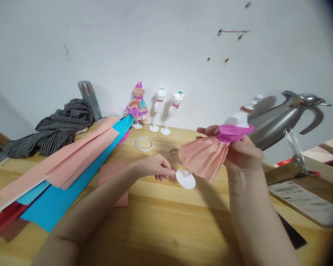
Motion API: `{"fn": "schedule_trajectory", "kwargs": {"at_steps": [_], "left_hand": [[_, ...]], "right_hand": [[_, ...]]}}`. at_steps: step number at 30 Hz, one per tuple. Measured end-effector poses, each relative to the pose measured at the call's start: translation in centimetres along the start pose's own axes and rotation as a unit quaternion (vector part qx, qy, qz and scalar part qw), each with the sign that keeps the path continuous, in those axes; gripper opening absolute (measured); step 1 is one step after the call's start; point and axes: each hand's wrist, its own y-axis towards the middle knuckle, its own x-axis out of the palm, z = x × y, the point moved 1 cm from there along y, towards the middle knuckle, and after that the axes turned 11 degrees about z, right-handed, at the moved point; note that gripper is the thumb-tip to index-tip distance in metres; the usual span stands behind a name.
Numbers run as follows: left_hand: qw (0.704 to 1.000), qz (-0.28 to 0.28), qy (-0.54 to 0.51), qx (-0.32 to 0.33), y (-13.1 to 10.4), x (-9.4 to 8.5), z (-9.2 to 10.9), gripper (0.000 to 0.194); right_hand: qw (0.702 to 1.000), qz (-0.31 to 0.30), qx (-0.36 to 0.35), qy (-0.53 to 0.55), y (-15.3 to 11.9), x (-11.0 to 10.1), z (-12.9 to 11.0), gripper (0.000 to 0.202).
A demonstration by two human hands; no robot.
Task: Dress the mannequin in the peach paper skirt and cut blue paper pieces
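My right hand (242, 153) is wrapped round a small white dress-form mannequin (238, 120), tilted with its top toward the right. The mannequin wears a pleated peach crepe-paper skirt (205, 155) with a magenta band (234, 132) at the waist. Its round white base (185, 179) hangs low over the table. Beside that base is my left hand (157, 168), fingers curled together and fingertips at the base's left edge. Whether they grip the edge or something small, I cannot tell. A flat peach paper piece (122, 197) lies partly under my left forearm.
Behind stand a mannequin in a ruffled paper dress (137, 107) and two bare white mannequins (157, 107). Rolls of tape (144, 139) lie before them. Crepe paper sheets (80, 155), striped cloth (69, 118) and a flask (89, 98) are left; a metal jug (277, 118) and cardboard box (319, 184) right.
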Motion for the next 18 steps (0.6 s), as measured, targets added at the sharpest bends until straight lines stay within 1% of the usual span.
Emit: {"fn": "schedule_trajectory", "kwargs": {"at_steps": [1, 3, 4, 6, 8, 10, 12, 14, 16, 18], "left_hand": [[0.996, 0.031, 0.073, 0.031, -0.3, -1.0, 0.4, 0.027], [0.972, 0.134, 0.153, 0.115, -1.0, -2.9, 1.6, 0.024], [0.961, 0.180, 0.159, 0.136, -1.4, -3.7, 2.2, 0.023], [0.953, 0.231, 0.121, 0.152, -2.4, -4.7, 3.2, 0.022], [0.945, 0.271, 0.083, 0.166, -3.3, -5.2, 4.0, 0.025], [0.925, 0.314, 0.062, 0.205, -4.3, -5.3, 4.8, 0.029], [0.904, 0.343, 0.046, 0.253, -5.0, -5.3, 5.4, 0.032], [0.891, 0.348, 0.037, 0.290, -5.5, -5.2, 5.8, 0.035], [0.886, 0.344, 0.044, 0.308, -5.7, -5.1, 6.0, 0.037], [0.890, 0.334, 0.052, 0.306, -5.7, -5.2, 5.9, 0.038]], "right_hand": [[1.000, -0.007, 0.010, 0.001, -0.1, -0.2, -0.2, 0.036], [0.998, -0.037, 0.052, 0.005, -0.3, -0.2, -0.4, 0.038], [0.995, -0.057, 0.082, 0.011, -0.4, -0.1, -0.4, 0.038], [0.983, -0.103, 0.148, 0.031, -0.7, 0.6, 0.0, 0.039], [0.965, -0.151, 0.207, 0.054, -1.0, 1.6, 0.8, 0.037], [0.945, -0.182, 0.260, 0.075, -1.2, 2.9, 1.9, 0.036], [0.929, -0.197, 0.295, 0.103, -1.3, 4.0, 3.0, 0.032], [0.912, -0.220, 0.320, 0.135, -1.4, 4.9, 4.1, 0.031], [0.889, -0.249, 0.353, 0.149, -1.6, 5.6, 5.1, 0.032], [0.870, -0.276, 0.380, 0.151, -1.8, 6.0, 5.9, 0.033]]}}
